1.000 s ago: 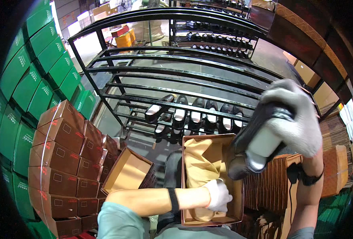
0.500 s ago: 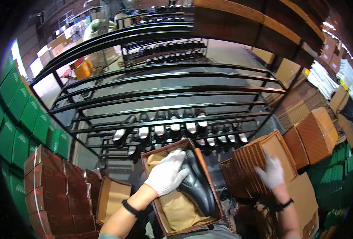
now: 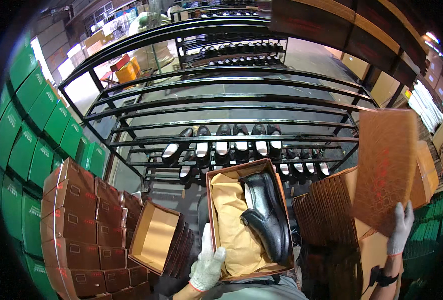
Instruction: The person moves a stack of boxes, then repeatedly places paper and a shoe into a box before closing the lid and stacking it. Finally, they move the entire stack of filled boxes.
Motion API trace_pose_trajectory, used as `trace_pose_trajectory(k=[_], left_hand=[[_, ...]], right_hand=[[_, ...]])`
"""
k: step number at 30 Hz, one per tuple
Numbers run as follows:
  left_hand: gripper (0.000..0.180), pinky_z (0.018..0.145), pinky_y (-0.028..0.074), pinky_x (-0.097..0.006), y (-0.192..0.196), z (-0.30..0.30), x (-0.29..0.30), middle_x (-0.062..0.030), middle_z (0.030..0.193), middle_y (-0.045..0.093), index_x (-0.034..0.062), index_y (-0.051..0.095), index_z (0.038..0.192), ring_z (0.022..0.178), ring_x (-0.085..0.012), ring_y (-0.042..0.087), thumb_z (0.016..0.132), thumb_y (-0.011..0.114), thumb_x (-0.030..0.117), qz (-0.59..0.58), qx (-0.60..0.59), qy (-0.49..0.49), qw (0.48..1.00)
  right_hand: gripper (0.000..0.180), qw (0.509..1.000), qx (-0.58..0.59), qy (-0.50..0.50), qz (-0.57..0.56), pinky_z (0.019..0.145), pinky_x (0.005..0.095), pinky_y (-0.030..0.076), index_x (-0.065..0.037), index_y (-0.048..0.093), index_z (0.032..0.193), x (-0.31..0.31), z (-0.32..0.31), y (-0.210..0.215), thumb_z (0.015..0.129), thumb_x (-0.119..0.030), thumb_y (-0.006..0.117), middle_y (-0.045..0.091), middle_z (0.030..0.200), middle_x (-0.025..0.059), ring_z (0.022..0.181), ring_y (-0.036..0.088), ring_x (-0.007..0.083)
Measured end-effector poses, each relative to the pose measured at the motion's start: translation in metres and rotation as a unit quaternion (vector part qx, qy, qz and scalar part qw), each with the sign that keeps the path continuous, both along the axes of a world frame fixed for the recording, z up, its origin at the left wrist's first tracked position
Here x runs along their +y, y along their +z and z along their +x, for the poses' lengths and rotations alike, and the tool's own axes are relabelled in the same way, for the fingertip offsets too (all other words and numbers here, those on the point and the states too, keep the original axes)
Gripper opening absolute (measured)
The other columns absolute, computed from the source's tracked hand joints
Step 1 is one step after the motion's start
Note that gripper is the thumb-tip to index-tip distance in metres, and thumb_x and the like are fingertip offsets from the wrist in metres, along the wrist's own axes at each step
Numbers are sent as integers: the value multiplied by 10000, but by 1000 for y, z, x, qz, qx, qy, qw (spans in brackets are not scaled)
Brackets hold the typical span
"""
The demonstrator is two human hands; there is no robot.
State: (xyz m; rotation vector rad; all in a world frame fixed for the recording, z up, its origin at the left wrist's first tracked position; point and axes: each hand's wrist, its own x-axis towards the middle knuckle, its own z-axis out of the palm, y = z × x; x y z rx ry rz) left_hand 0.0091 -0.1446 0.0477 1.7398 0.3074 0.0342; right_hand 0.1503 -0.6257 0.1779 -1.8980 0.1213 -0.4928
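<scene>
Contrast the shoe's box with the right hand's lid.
The box sits open side up, its inside showing; the lid is held up, outer face showing. The box holds a shoe and paper, with the left hand at its side; the lid is gripped in the right hand. Both look brownish.

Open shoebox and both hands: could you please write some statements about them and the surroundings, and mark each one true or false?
1. The left hand touches the open shoebox. True.
2. The right hand holds a shoe. False: it holds a brown cardboard piece.
3. A black shoe lies right of the yellowish paper. True.
4. The shoebox is covered. False: it is open.
5. Green boxes are stacked at the picture's left. True.
</scene>
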Motion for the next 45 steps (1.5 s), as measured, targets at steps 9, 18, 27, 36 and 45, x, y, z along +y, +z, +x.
trace_pose_trajectory(k=[9, 18, 27, 36, 45], left_hand=[[809, 1198, 493, -488, 15, 1, -47, -258, 1479, 678, -3, 464, 1665, 1370, -328, 659, 979, 826, 227, -121, -215, 103, 964], [887, 1147, 486, -395, 20, 198, 24, -103, 1445, 563, 29, 345, 1657, 1317, -202, 565, 994, 845, 340, -360, -128, -87, 920], [697, 1130, 512, -397, -21, 203, -11, -187, 1432, 629, 0, 447, 1599, 1332, -260, 616, 1050, 765, 289, -135, -163, -49, 976], [749, 1315, 316, -417, -52, 182, -6, -205, 1693, 461, -33, 356, 1696, 1578, -333, 430, 1158, 531, 458, -56, -250, -64, 964], [738, 1349, 261, -458, -76, 168, 23, -159, 1788, 383, 46, 352, 1744, 1639, -296, 354, 1201, 329, 545, -82, -193, -26, 977]], right_hand=[[1111, 893, 259, 361, 76, 1276, 447, 402, 13, 193, 1765, 190, -20, -54, 904, -235, 851, 519, 1647, 183, 1505, 520, 273], [993, 861, 174, 413, 242, 1209, 431, 467, -35, 360, 1660, 226, 127, -57, 812, -189, 853, 589, 1515, 140, 1397, 591, 277], [885, 920, 111, 305, 220, 1160, 402, 487, -8, 445, 1629, 195, 85, -60, 854, -221, 816, 613, 1465, 150, 1349, 607, 257], [1038, 890, 158, 355, 239, 1258, 477, 433, -118, 226, 1791, 152, 94, -173, 900, -212, 752, 458, 1717, 160, 1557, 470, 308], [1157, 815, 163, 515, 212, 1280, 453, 397, -83, 260, 1781, 194, 1, -19, 823, -245, 888, 453, 1741, 106, 1601, 413, 251]])
